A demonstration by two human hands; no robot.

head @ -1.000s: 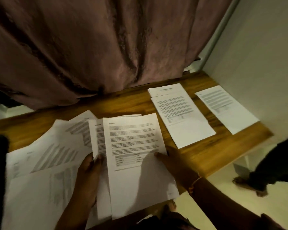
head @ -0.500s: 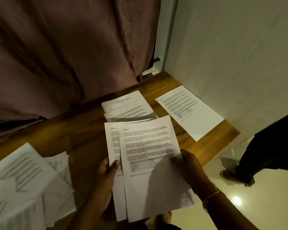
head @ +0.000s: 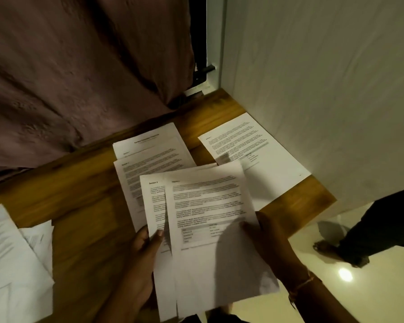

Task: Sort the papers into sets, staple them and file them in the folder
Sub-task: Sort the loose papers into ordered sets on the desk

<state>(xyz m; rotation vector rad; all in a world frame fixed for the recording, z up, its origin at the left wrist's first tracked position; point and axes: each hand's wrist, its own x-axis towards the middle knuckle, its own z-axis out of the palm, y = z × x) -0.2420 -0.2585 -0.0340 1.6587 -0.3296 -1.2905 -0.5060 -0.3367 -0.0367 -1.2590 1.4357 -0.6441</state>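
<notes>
Papers held (head view): two printed sheets, a front sheet (head: 210, 206) and a back sheet (head: 152, 197) headed "Section 5", fanned apart in the lower middle of the frame, over the near edge of the worktop (head: 79, 201).
Left hand (head: 142, 264): comes up from the bottom edge, forearm slanting up and to the right. The thumb lies flat on the face of the back sheet near its left edge and the other fingers are hidden behind the paper, so it pinches that sheet.
Right hand (head: 266, 241): enters from the lower right, with a thin bracelet (head: 301, 285) at the wrist. The thumb curls onto the face of the front sheet at its right edge, fingers behind, gripping it.
Papers relative to hands: both sheets span the gap between the hands, and the front sheet overlaps the right part of the back sheet.
Pair of sheets (head: 154, 150): flat on the worktop just above the held papers, one overlapping the other, its lower part covered by them.
Single sheet (head: 254, 145): flat on the worktop at right centre, beside the wall (head: 313, 89), its lower left corner hidden by the front sheet.
Loose pile (head: 7, 252): several white sheets at the lower left, well apart from the hands.
Surroundings: a brownish curtain (head: 79, 66) fills the upper left. Another person's foot (head: 331, 249) stands on the pale floor (head: 336, 299) at right.
</notes>
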